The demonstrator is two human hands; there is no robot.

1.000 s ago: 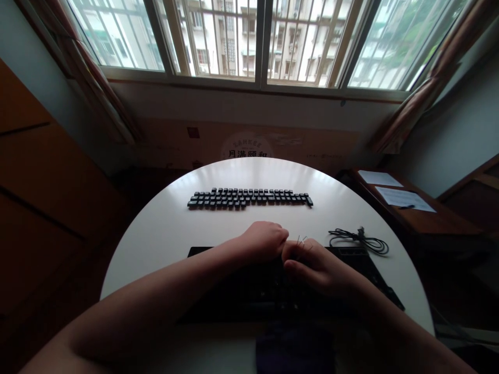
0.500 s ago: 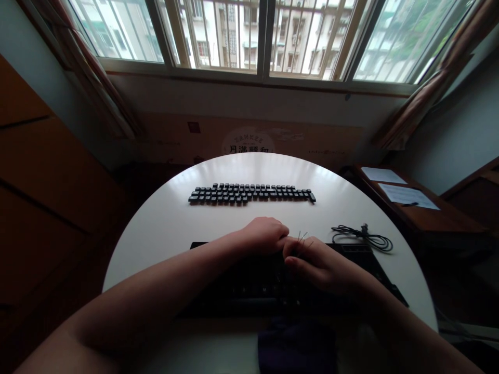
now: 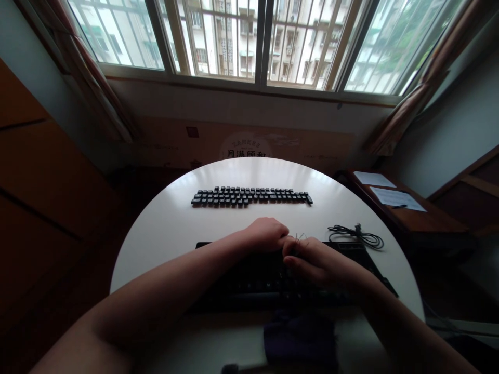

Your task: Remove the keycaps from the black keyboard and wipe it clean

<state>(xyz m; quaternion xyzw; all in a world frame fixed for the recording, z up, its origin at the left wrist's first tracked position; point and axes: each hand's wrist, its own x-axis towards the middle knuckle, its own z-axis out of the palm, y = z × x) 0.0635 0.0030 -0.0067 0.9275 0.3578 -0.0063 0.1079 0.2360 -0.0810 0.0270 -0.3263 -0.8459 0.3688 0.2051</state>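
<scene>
Over a black keyboard [image 3: 249,286] my two hands meet, fingers against fingers. My right hand [image 3: 307,257] is closed around a wire keycap puller [image 3: 300,239], whose thin bent wires poke up above the knuckles. Turned back-up, my left hand [image 3: 267,231] is curled shut against the right one's fingertips; what lies inside it is hidden. Some keys show at the keyboard's near edge, while my forearms and hands cover much of the rest. Beyond the hands, removed black keycaps [image 3: 249,197] sit in neat rows on the white round table [image 3: 163,228].
A coiled black cable [image 3: 358,236] lies right of my hands, by the keyboard's far edge. Dark purple cloth [image 3: 300,340] is at the near side. On a brown side table [image 3: 424,210] at right are papers [image 3: 397,199] and a pen. Barred windows stand ahead.
The camera view has shifted slightly, so the table and keycaps appear a little lower. Both hands keep nearly the same grip, and the puller's wires sit at a slightly different angle.
</scene>
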